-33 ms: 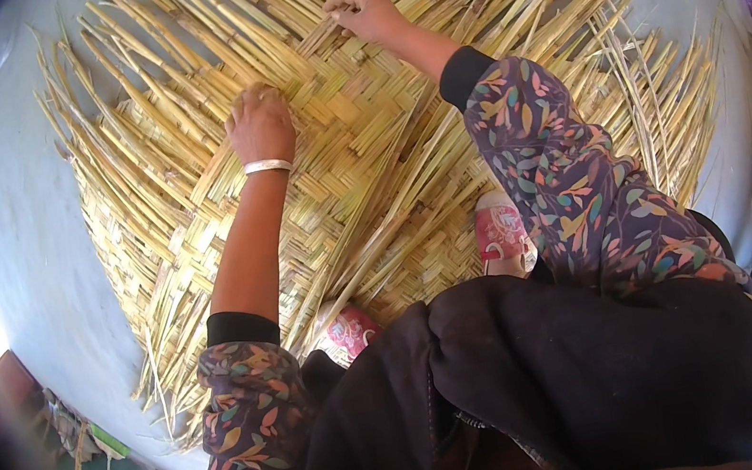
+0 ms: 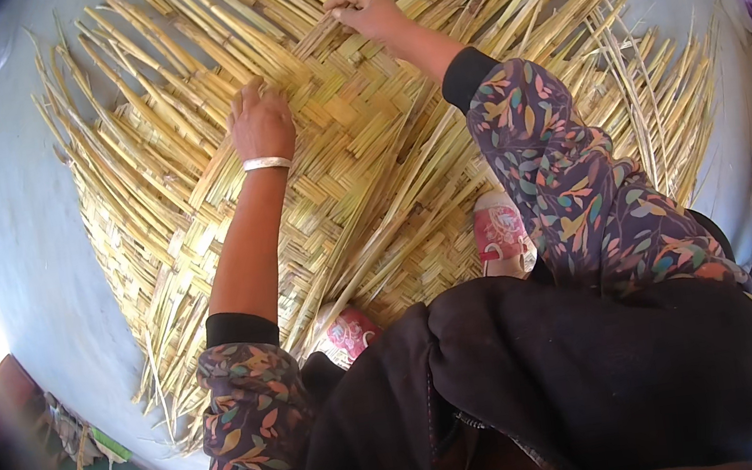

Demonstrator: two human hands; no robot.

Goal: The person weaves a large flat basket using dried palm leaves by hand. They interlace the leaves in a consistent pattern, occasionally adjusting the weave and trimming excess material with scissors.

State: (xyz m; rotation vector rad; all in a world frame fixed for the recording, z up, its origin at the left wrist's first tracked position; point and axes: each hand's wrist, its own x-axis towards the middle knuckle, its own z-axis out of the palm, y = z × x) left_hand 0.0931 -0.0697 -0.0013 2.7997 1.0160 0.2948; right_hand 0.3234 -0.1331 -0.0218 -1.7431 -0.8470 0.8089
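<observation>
Over here, the woven mat [image 2: 352, 132], in from the floor's [image 2: 18, 218] left edge, looks light, springy; I'd grip where it's densest; right hand [image 2: 369, 17] has fingers pinching a strip [image 2: 317, 38]; left hand [image 2: 263, 128], I can't tell

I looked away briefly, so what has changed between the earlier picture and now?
Nothing has clearly moved, nor been visibly taken up or let go. The left hand stays over the woven mat, the right hand by the loose strips farther away.
</observation>
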